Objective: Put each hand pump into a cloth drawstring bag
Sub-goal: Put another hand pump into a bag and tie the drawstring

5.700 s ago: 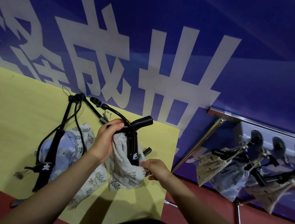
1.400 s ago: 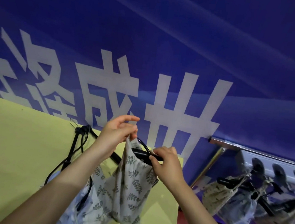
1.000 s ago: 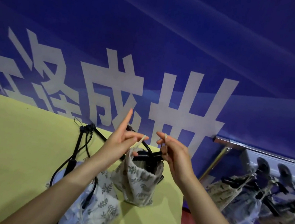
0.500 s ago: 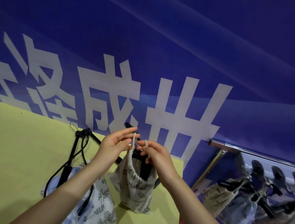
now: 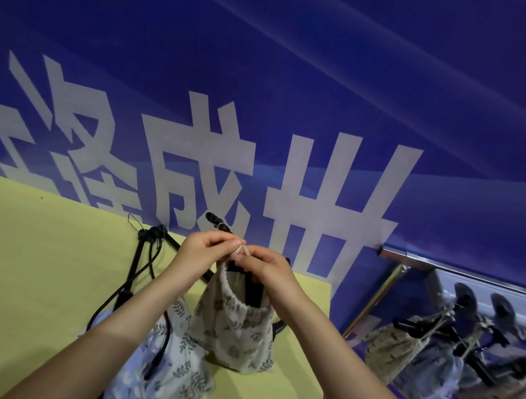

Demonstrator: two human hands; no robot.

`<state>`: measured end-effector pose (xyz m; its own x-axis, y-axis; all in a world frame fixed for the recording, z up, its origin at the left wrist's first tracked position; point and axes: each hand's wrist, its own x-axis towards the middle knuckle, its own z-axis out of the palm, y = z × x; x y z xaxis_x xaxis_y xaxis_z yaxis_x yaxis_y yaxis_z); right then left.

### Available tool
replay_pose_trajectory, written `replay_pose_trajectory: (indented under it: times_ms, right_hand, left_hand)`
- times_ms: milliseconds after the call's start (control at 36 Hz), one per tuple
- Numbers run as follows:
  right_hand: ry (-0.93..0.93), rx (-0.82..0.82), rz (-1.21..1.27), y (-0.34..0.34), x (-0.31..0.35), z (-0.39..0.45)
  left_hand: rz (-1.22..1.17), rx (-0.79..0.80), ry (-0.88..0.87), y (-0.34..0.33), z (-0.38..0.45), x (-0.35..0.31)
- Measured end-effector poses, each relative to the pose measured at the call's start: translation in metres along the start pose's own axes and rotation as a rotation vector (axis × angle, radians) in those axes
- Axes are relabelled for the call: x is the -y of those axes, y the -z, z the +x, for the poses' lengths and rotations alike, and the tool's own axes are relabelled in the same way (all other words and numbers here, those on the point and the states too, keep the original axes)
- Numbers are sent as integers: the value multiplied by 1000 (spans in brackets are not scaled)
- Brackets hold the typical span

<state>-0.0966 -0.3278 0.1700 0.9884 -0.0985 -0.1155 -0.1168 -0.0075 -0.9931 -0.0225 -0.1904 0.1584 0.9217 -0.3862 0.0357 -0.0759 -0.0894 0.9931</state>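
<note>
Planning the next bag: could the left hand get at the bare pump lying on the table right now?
Probably not yet: the left hand is pinching the bag's cord. Otherwise the pump lies uncovered nearby.

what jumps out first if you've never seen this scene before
The huge white characters on the blue wall fill the upper half. Below, at centre, the left hand and right hand pinch the cord of a leaf-print bag with a black pump inside, standing on the yellow table. At right, more filled bags hang from a rack.
</note>
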Motion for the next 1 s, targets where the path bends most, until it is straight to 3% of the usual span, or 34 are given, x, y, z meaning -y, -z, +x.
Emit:
replay_pose_trajectory:
  times_ms: [139, 361, 500, 806, 1000]
  right_hand:
    - [-38, 41, 96, -2, 1, 4]
    - [-6, 43, 178, 8, 2, 8]
    - [10, 18, 208, 16, 6, 6]
    - [22, -5, 444, 18, 3, -3]
    - [1, -81, 216, 19, 15, -12]
  left_hand:
    - [-83, 42, 26, 2, -1, 3]
    - [98, 233, -110, 3, -5, 6]
    - [232, 262, -170, -2, -6, 8]
    - [102, 196, -152, -28, -11, 32]
    - [104, 107, -236, -30, -19, 40]
